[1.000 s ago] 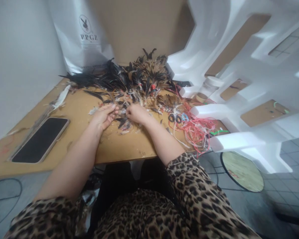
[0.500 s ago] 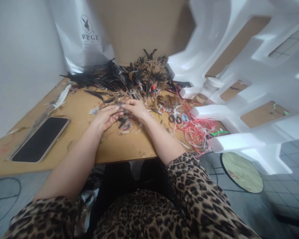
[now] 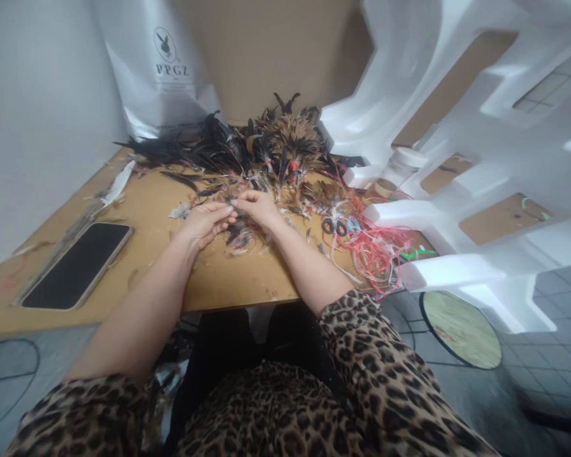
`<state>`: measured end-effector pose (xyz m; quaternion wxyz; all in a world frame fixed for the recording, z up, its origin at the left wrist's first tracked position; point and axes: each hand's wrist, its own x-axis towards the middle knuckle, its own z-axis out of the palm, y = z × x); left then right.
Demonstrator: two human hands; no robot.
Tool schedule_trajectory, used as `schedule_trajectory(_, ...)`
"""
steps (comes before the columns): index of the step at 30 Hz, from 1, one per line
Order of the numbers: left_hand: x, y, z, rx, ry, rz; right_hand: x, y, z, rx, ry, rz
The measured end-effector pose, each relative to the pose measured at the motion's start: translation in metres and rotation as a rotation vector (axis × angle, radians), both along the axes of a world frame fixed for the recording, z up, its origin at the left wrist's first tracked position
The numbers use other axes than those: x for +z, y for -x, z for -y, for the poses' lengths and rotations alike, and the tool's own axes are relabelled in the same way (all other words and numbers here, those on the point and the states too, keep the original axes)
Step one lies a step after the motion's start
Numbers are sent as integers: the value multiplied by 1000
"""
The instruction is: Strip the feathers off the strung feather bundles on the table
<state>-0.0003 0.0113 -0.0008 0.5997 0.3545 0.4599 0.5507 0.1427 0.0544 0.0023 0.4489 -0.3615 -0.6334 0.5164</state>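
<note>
My left hand [image 3: 203, 221] and my right hand [image 3: 259, 207] meet fingertip to fingertip over the wooden table [image 3: 228, 273], pinching a small bunch of feathers [image 3: 235, 233] between them. Loose dark and brown feathers lie right under the hands. Behind them a big pile of black and brown feathers [image 3: 261, 149] covers the far part of the table. Both arms come out of leopard-print sleeves.
A black phone [image 3: 76, 265] lies face up at the left. Small scissors [image 3: 335, 226] and a tangle of red and white strings [image 3: 380, 251] lie at the right. White foam packing [image 3: 457, 152] and a white jar [image 3: 400, 166] stand on the right, a white bag [image 3: 164, 70] at the back.
My right hand has moved left and a little away from me until its fingers meet my left hand's fingertips. The left hand has barely shifted.
</note>
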Motion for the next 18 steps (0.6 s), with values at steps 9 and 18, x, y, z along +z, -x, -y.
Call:
schedule_trajectory(9,-1,9,-9,212,-50,148,8,-15,-2,-174,-444,707)
schedule_trajectory(18,-1,11,-9,204,-43,175,10,-14,5,-197,-473,1014)
